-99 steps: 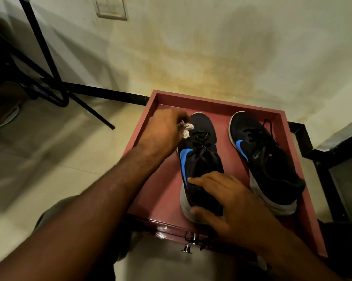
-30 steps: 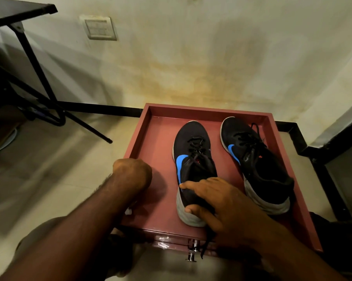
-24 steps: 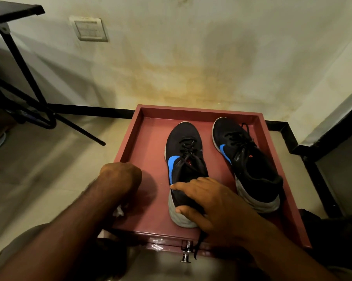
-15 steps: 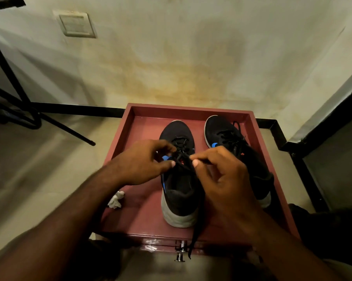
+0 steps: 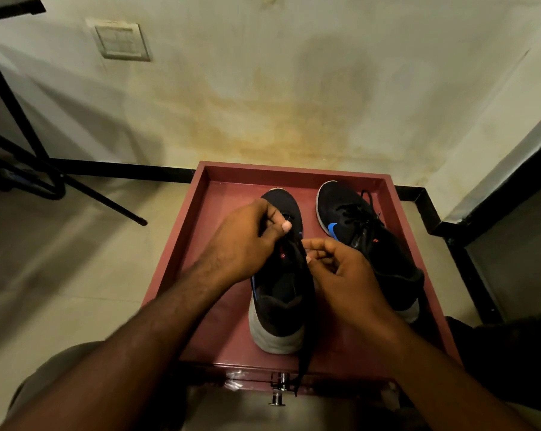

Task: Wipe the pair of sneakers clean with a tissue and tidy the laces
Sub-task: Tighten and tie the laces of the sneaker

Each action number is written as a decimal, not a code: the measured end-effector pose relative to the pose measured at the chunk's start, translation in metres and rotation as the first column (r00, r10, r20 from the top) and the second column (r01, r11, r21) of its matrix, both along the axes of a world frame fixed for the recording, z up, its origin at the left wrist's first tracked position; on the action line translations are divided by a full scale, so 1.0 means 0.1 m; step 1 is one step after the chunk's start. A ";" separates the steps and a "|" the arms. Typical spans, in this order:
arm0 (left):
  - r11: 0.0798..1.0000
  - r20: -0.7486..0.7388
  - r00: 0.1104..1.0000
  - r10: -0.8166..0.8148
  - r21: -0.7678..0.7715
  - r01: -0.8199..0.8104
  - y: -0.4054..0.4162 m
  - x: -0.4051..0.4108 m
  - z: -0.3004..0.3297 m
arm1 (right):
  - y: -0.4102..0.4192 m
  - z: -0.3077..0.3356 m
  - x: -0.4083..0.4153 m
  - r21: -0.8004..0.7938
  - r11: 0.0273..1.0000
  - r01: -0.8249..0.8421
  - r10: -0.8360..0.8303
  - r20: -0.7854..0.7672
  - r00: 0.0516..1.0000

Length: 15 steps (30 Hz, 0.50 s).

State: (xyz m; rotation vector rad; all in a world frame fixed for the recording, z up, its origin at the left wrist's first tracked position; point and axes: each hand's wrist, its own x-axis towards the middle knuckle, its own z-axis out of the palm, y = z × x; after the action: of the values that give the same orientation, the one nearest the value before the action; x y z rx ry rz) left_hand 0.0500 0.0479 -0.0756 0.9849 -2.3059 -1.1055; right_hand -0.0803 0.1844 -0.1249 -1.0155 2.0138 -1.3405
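Looking down from your head, you see a small metal knob [image 5: 277, 396] on the front of the red drawer [image 5: 200, 231] nearest you, with the loose end of a black lace [image 5: 303, 362] hanging over that front edge just beside it. Your two forearms reach in from the bottom corners and meet over the left sneaker [image 5: 278, 309], which sits in the drawer with its grey heel toward you and its toe toward the wall. Your right hand [image 5: 344, 275] is over the sneaker's right side, its fingers [image 5: 317, 245] curled, thumb and forefinger pinching the lace near the tongue; the lace runs from there down past the heel. Your left hand [image 5: 244, 247] is just beyond and to the left, above the eyelets, its fingers curled in with the thumb pressed against them; they seem to pinch the lace's other strand, though the strand itself is too dark to make out. The right sneaker [image 5: 365, 241] lies just beside the first, angled slightly, with a blue mark on its side and its laces loose on top. Beyond the drawer are a stained wall [image 5: 294, 104], a switch plate [image 5: 123, 42] and black metal legs [image 5: 23, 129] at the left.
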 end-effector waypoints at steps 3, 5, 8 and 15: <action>0.975 -0.149 0.988 0.044 0.223 -0.010 -0.01 -0.02 0.03 | -0.02 0.05 0.01 -0.062 0.997 0.036 -0.028 0.137 0.990; 0.907 -0.262 0.961 0.090 0.420 0.029 0.00 -0.04 0.09 | -0.03 0.13 0.00 -0.118 0.990 0.082 -0.042 0.309 0.950; 0.798 -0.449 0.873 0.192 0.589 0.127 -0.05 -0.02 0.22 | -0.01 0.25 -0.01 -0.156 0.984 0.089 0.012 0.554 0.832; 0.908 -0.118 0.976 -0.182 0.362 0.213 -0.25 0.14 0.11 | 0.05 0.41 -0.08 -0.272 0.956 0.113 0.093 0.645 0.759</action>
State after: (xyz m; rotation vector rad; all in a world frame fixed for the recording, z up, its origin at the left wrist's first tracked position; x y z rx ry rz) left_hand 0.0642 0.0229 -0.0643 0.8231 -2.2105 -1.6834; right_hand -0.0884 0.1898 -0.0841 -0.5202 1.3101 -1.7390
